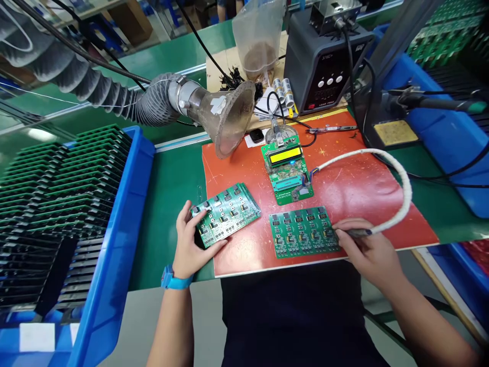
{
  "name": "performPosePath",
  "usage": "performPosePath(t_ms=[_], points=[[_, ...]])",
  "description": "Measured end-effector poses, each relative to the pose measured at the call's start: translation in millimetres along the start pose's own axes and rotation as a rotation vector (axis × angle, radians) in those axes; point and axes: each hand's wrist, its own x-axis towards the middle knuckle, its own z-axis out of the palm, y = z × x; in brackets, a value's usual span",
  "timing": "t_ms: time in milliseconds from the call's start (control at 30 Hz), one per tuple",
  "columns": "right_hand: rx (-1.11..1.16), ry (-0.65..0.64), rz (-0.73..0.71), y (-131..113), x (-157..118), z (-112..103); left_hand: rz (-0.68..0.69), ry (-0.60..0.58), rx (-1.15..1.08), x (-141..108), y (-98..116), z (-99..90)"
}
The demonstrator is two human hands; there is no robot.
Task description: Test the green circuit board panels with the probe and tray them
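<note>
- The left hand (189, 247) is partly open, its fingers spread and curled around the left end of a stack of green printed circuit boards (231, 219), with the thumb at the near edge and a fingertip on the top face.
- That stack lies at a slant over the left edge of a shiny red mat (244, 257); whether it is lifted at all, I cannot tell.
- The right hand (372, 255) is closed in a pen-like pinch on a slim dark probe (357, 233), its fingertips at the right edge of a single green circuit board (305, 239). The probe's tip is too hidden to see what it touches.
- The single board lies flat on the mat, to the right of the stack and apart from it.
- A white sleeved cable (405, 188) arcs from the probe to a green programmer board with a lit yellow display (292, 186), just beyond the single board.
- Past the stack, a cloudy funnel on a grey ribbed hose (235, 120) hangs over the green desk (168, 178).
- A blue plastic bin (121, 239) of racked green boards stands on the left.
</note>
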Motion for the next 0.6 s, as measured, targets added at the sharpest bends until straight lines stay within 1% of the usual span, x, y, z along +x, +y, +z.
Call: performPosePath(t_ms=[67, 133, 167, 233, 333, 367, 400, 433, 467, 533, 600], points=[[0.024, -0.006, 0.024, -0.3, -1.3, 0.0, 0.008, 0.006, -0.012, -0.1, -0.6, -0.3], [0.034, -0.005, 0.036, -1.0, -1.9, 0.1, 0.023, 0.036, -0.009, -0.7, -1.0, -1.0], [0.034, -0.003, 0.041, -1.3, -2.0, 0.2, 0.031, 0.064, 0.004, -1.4, -0.6, -1.4], [0.035, 0.000, 0.053, -1.7, -1.8, 0.7, 0.056, 0.158, 0.050, -3.7, 2.7, -1.7], [0.041, 0.005, 0.062, -1.4, -1.6, 1.5, 0.113, 0.342, 0.108, -8.7, 19.2, 1.1], [0.043, 0.004, 0.064, -1.2, -1.7, 1.5, 0.137, 0.385, 0.110, -10.1, 28.5, 3.3], [0.042, 0.004, 0.063, -1.0, -1.9, 1.5, 0.159, 0.404, 0.098, -11.0, 39.4, 6.3], [0.038, 0.007, 0.061, -0.8, -2.1, 1.3, 0.179, 0.387, 0.073, -11.4, 51.4, 10.3], [0.033, 0.008, 0.058, -0.7, -2.3, 1.1, 0.193, 0.335, 0.017, -11.0, 63.6, 15.3], [0.022, 0.017, 0.048, -0.6, -2.4, 0.6, 0.223, 0.147, -0.100, -8.8, 85.7, 28.1], [0.010, 0.020, 0.044, -0.7, -2.1, 0.4, 0.229, -0.018, -0.198, -5.7, 100.6, 42.7]])
